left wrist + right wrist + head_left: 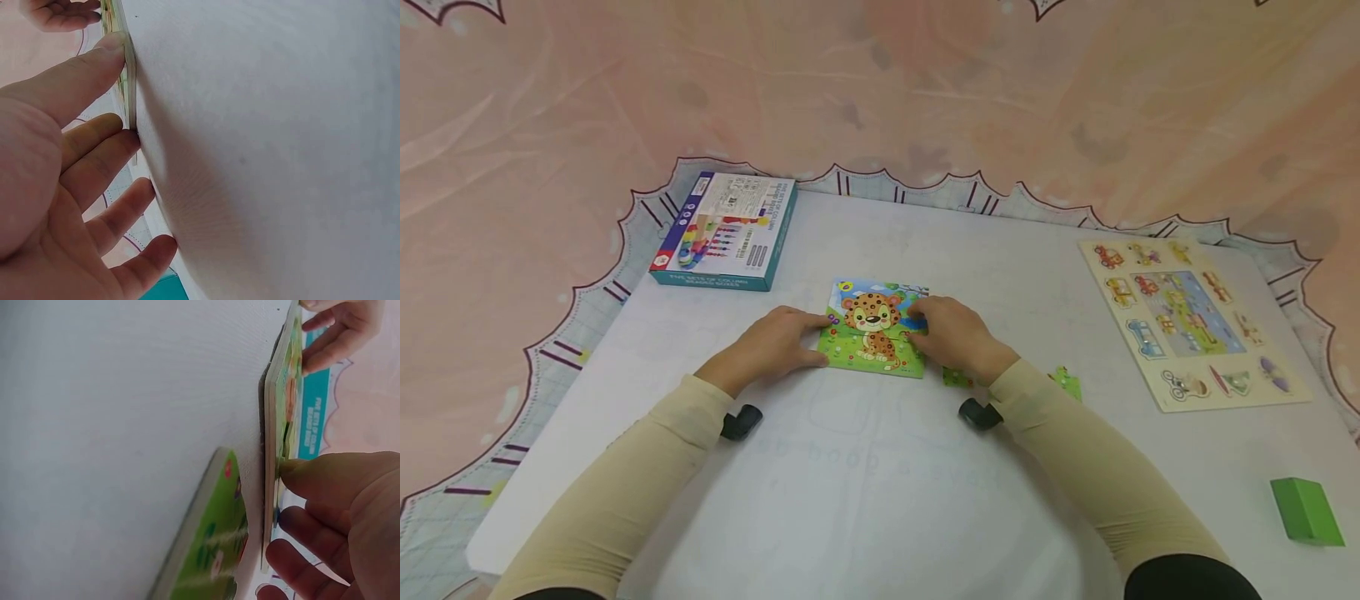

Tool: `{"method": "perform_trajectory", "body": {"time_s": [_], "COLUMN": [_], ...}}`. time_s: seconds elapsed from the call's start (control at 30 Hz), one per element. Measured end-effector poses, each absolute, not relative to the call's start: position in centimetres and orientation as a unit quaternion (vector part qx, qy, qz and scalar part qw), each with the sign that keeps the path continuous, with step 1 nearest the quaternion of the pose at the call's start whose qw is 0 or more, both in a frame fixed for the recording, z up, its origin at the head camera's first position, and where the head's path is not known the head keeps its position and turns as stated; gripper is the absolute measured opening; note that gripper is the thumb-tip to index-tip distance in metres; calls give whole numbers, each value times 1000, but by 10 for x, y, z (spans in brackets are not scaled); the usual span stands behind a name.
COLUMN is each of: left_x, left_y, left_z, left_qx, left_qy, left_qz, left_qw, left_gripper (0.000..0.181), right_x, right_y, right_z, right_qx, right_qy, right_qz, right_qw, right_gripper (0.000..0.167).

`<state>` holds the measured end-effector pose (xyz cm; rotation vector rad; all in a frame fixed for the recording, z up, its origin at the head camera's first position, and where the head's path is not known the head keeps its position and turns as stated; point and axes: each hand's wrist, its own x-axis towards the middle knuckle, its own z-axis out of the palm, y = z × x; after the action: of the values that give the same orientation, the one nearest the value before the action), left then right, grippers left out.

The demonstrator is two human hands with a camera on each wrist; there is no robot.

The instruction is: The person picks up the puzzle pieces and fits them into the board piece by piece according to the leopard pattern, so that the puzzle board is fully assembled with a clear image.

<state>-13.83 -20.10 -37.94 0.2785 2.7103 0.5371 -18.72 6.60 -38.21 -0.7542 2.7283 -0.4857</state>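
Observation:
A leopard jigsaw puzzle (874, 325) lies flat on the white table, its picture facing up. Its thin layered edge shows in both wrist views. My left hand (778, 342) touches the puzzle's left edge with the thumb and forefinger spread apart; the other fingers (122, 206) rest near the tabletop. On the opposite side, my right hand (958, 333) presses the puzzle's right part with thumb (300, 478) and fingertips, covering some of the edge. A loose green puzzle piece (209, 550) lies beside the right hand, partly hidden under the wrist in the head view.
Another green piece (1065, 382) lies beyond the right forearm. A boxed bead set (726, 229) stands at the back left. A wooden picture board (1195, 325) lies at the right, with a green block (1306, 510) nearer the front. Patterned cloth (880, 100) surrounds the table.

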Motion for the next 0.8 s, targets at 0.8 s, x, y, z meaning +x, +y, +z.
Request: {"method": "perform_trajectory", "body": {"time_s": [0.8], "left_x": [-140], "left_y": [-201], "left_z": [-381], "left_qx": [101], "left_qy": [959], "left_qz": [188], "left_qw": [184], "left_gripper": [65], "right_x": [-187], "right_y": [62], "right_z": [-380], "right_qx": [-233], "right_qy": [947], "right_qz": [-163], "right_qw": [150], "right_gripper": [41]}}
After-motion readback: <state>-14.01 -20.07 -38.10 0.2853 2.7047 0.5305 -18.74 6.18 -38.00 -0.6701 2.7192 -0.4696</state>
